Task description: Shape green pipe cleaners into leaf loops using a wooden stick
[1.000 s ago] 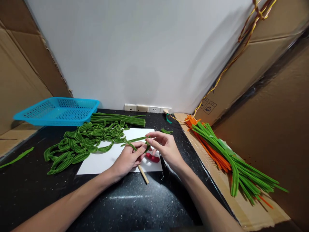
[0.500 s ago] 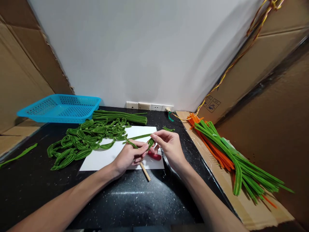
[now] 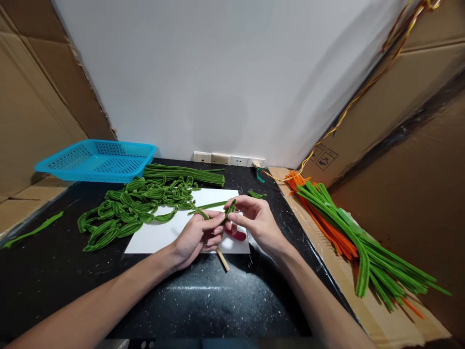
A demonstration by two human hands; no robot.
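Between my two hands is a dark green pipe cleaner [image 3: 230, 208], bent into a small leaf-like loop with a tail on the left. My left hand [image 3: 198, 237] pinches its lower part. With thumb and fingertips, my right hand [image 3: 256, 223] grips the loop's upper right side. Below them lies a sheet of white paper [image 3: 152, 240], bearing straight green pipe cleaners [image 3: 210, 206]. Partly hidden behind my fingers are red-handled scissors [image 3: 237, 235], whose blades I cannot see. A thin wooden stick [image 3: 223, 259] pokes out under my left hand.
Left of the paper is a pile of looped green pipe cleaners [image 3: 119, 208]; behind it are a straight bundle [image 3: 189, 174] and a blue basket [image 3: 96, 148]. Bright green [image 3: 363, 247] and orange pipe cleaners [image 3: 327, 223] lie on cardboard at right. Wall sockets [image 3: 228, 159] line the back.
My right fingers have shifted on the pipe cleaner, and its loop now stands more upright between my hands. The whole view has moved slightly, with things appearing a little further right.
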